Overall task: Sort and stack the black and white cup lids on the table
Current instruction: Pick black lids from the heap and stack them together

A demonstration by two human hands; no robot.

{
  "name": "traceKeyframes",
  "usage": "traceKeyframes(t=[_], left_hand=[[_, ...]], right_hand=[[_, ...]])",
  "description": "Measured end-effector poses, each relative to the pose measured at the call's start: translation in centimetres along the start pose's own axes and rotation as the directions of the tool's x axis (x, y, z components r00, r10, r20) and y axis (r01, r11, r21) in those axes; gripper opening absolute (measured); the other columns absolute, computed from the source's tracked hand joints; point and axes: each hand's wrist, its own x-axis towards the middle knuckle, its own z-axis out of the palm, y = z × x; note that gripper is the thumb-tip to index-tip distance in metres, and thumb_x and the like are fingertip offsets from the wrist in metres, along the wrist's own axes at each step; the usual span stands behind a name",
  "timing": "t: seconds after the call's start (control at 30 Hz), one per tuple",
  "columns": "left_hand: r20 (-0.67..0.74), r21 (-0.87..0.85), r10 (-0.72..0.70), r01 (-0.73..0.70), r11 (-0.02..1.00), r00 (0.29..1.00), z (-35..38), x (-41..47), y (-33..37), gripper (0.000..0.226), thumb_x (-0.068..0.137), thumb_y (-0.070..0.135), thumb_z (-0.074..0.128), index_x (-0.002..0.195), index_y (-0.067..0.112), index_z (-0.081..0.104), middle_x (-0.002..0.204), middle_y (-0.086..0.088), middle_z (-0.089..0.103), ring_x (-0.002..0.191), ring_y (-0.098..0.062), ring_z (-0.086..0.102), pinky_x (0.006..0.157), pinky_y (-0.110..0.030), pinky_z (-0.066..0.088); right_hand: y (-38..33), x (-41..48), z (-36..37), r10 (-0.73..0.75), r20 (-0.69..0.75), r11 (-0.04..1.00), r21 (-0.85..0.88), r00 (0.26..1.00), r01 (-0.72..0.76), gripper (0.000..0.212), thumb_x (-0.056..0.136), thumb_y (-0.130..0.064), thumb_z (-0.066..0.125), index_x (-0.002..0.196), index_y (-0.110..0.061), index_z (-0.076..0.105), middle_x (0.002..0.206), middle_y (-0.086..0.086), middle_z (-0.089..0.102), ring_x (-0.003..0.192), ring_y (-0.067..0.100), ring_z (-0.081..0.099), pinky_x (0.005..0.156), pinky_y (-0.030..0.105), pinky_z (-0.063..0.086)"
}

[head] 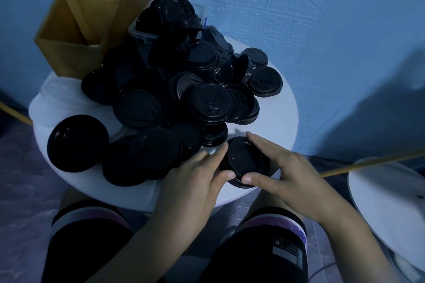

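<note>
Both hands close around one small stack of black lids [246,161] at the lower centre of the frame. The left hand [200,167] curls its thumb and fingertips against the stack's left rim. The right hand [282,167] pinches the right side, thumb on the near rim and fingers bent over the far one. Neither hand holds anything else.

The stack sits close to the near edge of the round white table [285,117], so a push while squaring the rims could send it over the edge. Lids that do not nest fully may skew and slide apart when released. The loose heap of black lids [174,103] rises just beyond the fingers, and a nudge from the left knuckles could send it sliding into the stack.

The stack lies directly between the hands, touching both. A single black lid [78,142] rests well apart at the left. Pale shapes at the table's left edge may be white lids, but I cannot tell.
</note>
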Motion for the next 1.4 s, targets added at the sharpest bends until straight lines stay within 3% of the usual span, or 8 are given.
traceKeyframes(t=[0.27, 0.5, 0.67, 0.8, 1.0, 1.13, 1.27, 1.4], left_hand=[[0.036, 0.023, 0.0, -0.001, 1.0, 0.999, -0.4, 0.2, 0.2, 0.06, 0.102, 0.055, 0.042, 0.158, 0.043, 0.026, 0.124, 0.017, 0.057, 0.109, -0.005, 0.059, 0.076, -0.019, 0.041], [-0.05, 0.041, 0.07, -0.068, 0.997, 0.996, -0.5, -1.5, -1.2, 0.063, 0.096, 0.059, 0.033, 0.148, 0.028, 0.052, 0.096, 0.018, 0.062, 0.08, -0.009, 0.067, 0.057, -0.025, 0.05], [-0.118, -0.008, 0.086, -0.088, 0.996, 0.989, -1.3, -2.5, -2.6, 0.053, 0.101, 0.055, 0.04, 0.146, 0.03, 0.053, 0.092, 0.027, 0.062, 0.079, 0.003, 0.063, 0.062, -0.014, 0.048], [-0.099, 0.007, 0.085, -0.085, 0.996, 0.991, -1.9, -3.2, -2.8, 0.067, 0.098, 0.071, 0.031, 0.154, 0.035, 0.038, 0.07, 0.029, 0.048, 0.059, 0.008, 0.048, 0.053, -0.009, 0.037], [-0.074, -0.008, 0.069, -0.069, 0.998, 0.995, -2.4, -3.3, -3.3, 0.082, 0.081, 0.092, 0.011, 0.153, 0.053, 0.007, 0.06, 0.022, 0.046, 0.056, 0.006, 0.052, 0.053, -0.013, 0.041], [-0.004, 0.03, 0.007, -0.007, 1.0, 1.0, -2.6, -3.0, -2.9, 0.091, 0.07, 0.088, 0.013, 0.152, 0.052, -0.002, 0.085, 0.011, 0.064, 0.077, -0.005, 0.064, 0.069, -0.019, 0.048], [0.034, 0.052, 0.001, -0.002, 0.999, 0.999, -2.5, -2.8, -3.0, 0.095, 0.07, 0.088, 0.011, 0.157, 0.051, 0.006, 0.066, 0.017, 0.047, 0.076, -0.004, 0.064, 0.071, -0.02, 0.05], [0.033, 0.042, -0.021, 0.02, 0.999, 0.999, -2.4, -2.8, -3.3, 0.095, 0.068, 0.088, 0.01, 0.157, 0.053, 0.008, 0.067, 0.017, 0.053, 0.074, -0.001, 0.061, 0.07, -0.017, 0.048]], right_hand=[[-0.2, 0.2, 0.1, 0.019, 0.02, 1.0, -0.022, 1.0, -0.018, 0.085, 0.08, -0.059, 0.071, 0.155, -0.042, 0.035, 0.152, -0.034, 0.033, 0.133, -0.03, 0.025, 0.106, -0.003, 0.019], [-0.3, -0.5, 1.5, 0.046, 0.097, 0.997, 0.06, 0.994, -0.052, 0.09, 0.078, -0.07, 0.066, 0.152, -0.063, 0.015, 0.153, -0.044, 0.02, 0.152, -0.01, 0.002, 0.127, 0.023, 0.008], [-0.7, -0.6, 1.6, 0.063, 0.053, 0.987, 0.141, 0.997, -0.07, 0.087, 0.078, -0.055, 0.081, 0.148, -0.061, 0.03, 0.15, -0.032, 0.044, 0.15, 0.001, 0.028, 0.124, 0.041, 0.028], [-1.8, -0.1, 2.6, 0.093, 0.041, 0.995, 0.04, 0.995, -0.095, 0.097, 0.059, -0.086, 0.069, 0.143, -0.072, 0.023, 0.148, -0.042, 0.039, 0.153, -0.004, 0.014, 0.122, 0.051, 0.028], [-1.8, 0.7, 3.2, 0.03, 0.088, 0.999, 0.032, 0.996, -0.033, 0.103, 0.06, -0.085, 0.07, 0.147, -0.069, 0.018, 0.127, -0.064, 0.027, 0.15, -0.01, 0.0, 0.123, 0.031, 0.017], [-1.9, 1.5, 1.3, 0.013, -0.04, 0.97, 0.242, 0.999, -0.003, 0.068, 0.075, -0.067, 0.077, 0.137, -0.047, 0.057, 0.133, -0.037, 0.058, 0.136, -0.009, 0.046, 0.12, 0.029, 0.034], [-3.1, 4.9, 0.2, -0.08, -0.329, 0.995, -0.077, 0.941, 0.058, 0.042, 0.089, -0.047, 0.072, 0.129, -0.038, 0.068, 0.116, -0.021, 0.071, 0.104, 0.001, 0.067, 0.097, 0.025, 0.051], [-5.4, 8.9, -0.1, -0.198, -0.296, 0.95, -0.294, 0.934, 0.108, 0.07, 0.086, -0.051, 0.075, 0.147, -0.025, 0.054, 0.132, -0.007, 0.065, 0.12, 0.019, 0.048, 0.098, 0.022, 0.036]])
